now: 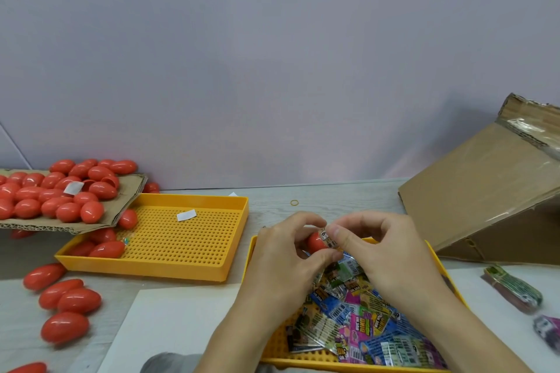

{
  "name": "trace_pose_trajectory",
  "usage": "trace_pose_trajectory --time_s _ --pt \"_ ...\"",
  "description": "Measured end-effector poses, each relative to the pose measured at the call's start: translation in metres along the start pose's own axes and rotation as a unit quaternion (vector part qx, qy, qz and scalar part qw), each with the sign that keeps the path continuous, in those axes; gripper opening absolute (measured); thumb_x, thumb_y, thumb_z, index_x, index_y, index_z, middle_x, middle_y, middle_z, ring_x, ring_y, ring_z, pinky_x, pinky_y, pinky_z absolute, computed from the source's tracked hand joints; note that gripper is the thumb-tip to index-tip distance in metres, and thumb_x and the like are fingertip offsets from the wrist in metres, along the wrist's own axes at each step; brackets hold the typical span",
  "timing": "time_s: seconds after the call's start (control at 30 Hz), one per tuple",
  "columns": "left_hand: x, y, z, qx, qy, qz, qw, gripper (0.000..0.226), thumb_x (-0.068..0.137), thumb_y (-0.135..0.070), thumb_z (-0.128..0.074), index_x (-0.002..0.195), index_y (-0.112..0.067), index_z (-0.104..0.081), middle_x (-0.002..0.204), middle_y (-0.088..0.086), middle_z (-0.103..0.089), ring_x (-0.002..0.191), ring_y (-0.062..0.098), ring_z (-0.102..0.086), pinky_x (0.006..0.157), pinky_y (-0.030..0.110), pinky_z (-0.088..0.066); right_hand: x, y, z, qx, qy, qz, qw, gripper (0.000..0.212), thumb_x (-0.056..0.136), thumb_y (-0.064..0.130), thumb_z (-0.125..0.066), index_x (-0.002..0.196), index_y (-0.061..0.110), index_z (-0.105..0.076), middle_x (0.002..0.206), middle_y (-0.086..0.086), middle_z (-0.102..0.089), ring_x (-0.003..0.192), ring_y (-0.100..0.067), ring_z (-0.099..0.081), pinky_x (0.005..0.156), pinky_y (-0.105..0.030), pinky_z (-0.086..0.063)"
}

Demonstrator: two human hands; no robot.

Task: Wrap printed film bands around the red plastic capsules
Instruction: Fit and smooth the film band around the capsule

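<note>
Far left I see loose red capsules (65,300) on the desk (272,200), more heaped on a cardboard sheet (127,191) over a yellow tray (188,239). Centre: left hand (281,254) grips a red capsule (315,242), long axis roughly left-right, one end pointing left. Right hand (385,251) pinches a printed film band (328,238) at its right end; a barcode shows, text unreadable. Below, the band tray (251,254); "DINO" legible on some. Right: cardboard box (485,191).

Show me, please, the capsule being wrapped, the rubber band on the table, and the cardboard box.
capsule (315,243), head view, bare red side.
rubber band (294,202), head view, on its ring.
cardboard box (472,179), head view, sloping top face.
</note>
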State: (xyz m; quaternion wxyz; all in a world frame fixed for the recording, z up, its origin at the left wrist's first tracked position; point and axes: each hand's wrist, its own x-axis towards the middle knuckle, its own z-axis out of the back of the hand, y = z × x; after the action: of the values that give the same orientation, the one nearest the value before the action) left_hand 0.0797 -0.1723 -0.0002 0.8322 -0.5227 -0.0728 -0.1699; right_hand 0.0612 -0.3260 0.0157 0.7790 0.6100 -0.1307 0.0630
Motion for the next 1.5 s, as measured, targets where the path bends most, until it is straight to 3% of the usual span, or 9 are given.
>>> trace_pose_trajectory --time_s 0.17,0.3,0.5,0.73,0.87,1.13,1.3,1.4,1.5 --pt "-0.001 -0.002 -0.001 -0.014 -0.017 -0.016 1.000 0.017 0.087 -0.021 -0.073 0.102 -0.028 -0.070 0.084 -0.006 -0.074 0.077 0.013 -0.071 0.070 0.040 -0.059 -0.002 -0.003 -0.003 -0.061 -0.024 0.032 0.997 0.002 0.081 0.031 -0.076 0.081 0.033 -0.075 0.082 0.017 -0.070 0.079 -0.001 -0.064 0.064 -0.012 -0.048" --pt "0.001 -0.003 0.000 -0.073 -0.068 0.012 0.995 0.020 0.084 -0.018 -0.076 0.100 -0.027 -0.069 0.079 -0.001 -0.074 0.075 0.015 -0.071 0.072 0.038 -0.060 -0.004 -0.007 -0.006 -0.193 -0.036 0.118 0.973 0.025 0.082 0.029 -0.067 0.104 0.040 -0.063 0.102 0.024 -0.052 0.107 0.000 -0.050 0.081 -0.007 -0.036" --pt "0.002 -0.006 -0.002 -0.106 -0.075 0.017 0.991 0.020 0.082 -0.017 -0.078 0.097 -0.026 -0.069 0.080 -0.001 -0.075 0.076 0.010 -0.072 0.069 0.023 -0.058 -0.006 -0.008 -0.016 -0.371 -0.063 0.158 0.913 0.041 0.077 0.046 -0.062 0.115 0.033 -0.055 0.102 0.018 -0.041 0.099 -0.005 -0.043 0.080 -0.026 -0.046" --pt "0.001 -0.007 -0.004 -0.112 -0.059 0.039 0.991 0.018 0.085 -0.023 -0.075 0.101 -0.021 -0.069 0.083 0.001 -0.075 0.081 0.007 -0.072 0.075 0.027 -0.059 -0.006 -0.009 -0.015 -0.370 -0.082 0.177 0.908 0.037 0.074 0.042 -0.071 0.107 0.028 -0.061 0.097 0.016 -0.044 0.093 -0.007 -0.044 0.071 -0.022 -0.043" --pt "0.001 -0.007 -0.004 -0.127 -0.055 0.052 0.989 0.015 0.086 -0.021 -0.074 0.099 -0.015 -0.070 0.082 0.006 -0.075 0.074 0.012 -0.073 0.067 0.025 -0.059 -0.006 -0.010 -0.018 -0.360 -0.054 0.169 0.916 0.040 0.074 0.048 -0.060 0.111 0.031 -0.056 0.099 0.019 -0.041 0.095 -0.004 -0.041 0.076 -0.021 -0.041" --pt "0.001 -0.005 -0.002 -0.116 -0.002 0.083 0.990 0.019 0.087 -0.027 -0.071 0.101 -0.014 -0.071 0.084 0.003 -0.077 0.080 0.015 -0.073 0.071 0.029 -0.058 -0.005 -0.010 -0.012 -0.364 -0.063 0.173 0.913 0.046 0.071 0.051 -0.055 0.110 0.028 -0.061 0.099 0.016 -0.048 0.094 -0.007 -0.046 0.073 -0.021 -0.044" --pt "0.000 -0.004 0.000 -0.145 0.037 0.098 0.984 0.024 0.092 -0.033 -0.064 0.106 -0.014 -0.067 0.090 0.009 -0.076 0.083 0.023 -0.073 0.074 0.038 -0.061 -0.005 -0.011 -0.013 -0.344 -0.026 0.182 0.921 0.040 0.073 0.045 -0.067 0.110 0.031 -0.061 0.100 0.020 -0.045 0.097 -0.001 -0.043 0.073 -0.015 -0.040" --pt "-0.001 -0.006 0.001 -0.156 0.075 0.081 0.982 0.032 0.097 -0.037 -0.055 0.095 -0.009 -0.067 0.075 0.002 -0.072 0.066 0.011 -0.067 0.059 0.024 -0.053 -0.005 -0.007 -0.012 -0.330 -0.026 0.200 0.922 0.042 0.072 0.046 -0.059 0.109 0.028 -0.065 0.099 0.019 -0.048 0.095 -0.001 -0.046 0.070 -0.014 -0.043" --pt "-0.001 -0.010 0.001 -0.176 0.089 0.074 0.978 0.042 0.092 -0.046 -0.051 0.089 -0.006 -0.063 0.068 0.002 -0.067 0.057 0.011 -0.061 0.056 0.024 -0.048 -0.004 -0.006 -0.010 -0.307 -0.019 0.201 0.930 0.045 0.073 0.046 -0.054 0.113 0.027 -0.065 0.101 0.019 -0.050 0.097 -0.002 -0.051 0.074 -0.017 -0.049"
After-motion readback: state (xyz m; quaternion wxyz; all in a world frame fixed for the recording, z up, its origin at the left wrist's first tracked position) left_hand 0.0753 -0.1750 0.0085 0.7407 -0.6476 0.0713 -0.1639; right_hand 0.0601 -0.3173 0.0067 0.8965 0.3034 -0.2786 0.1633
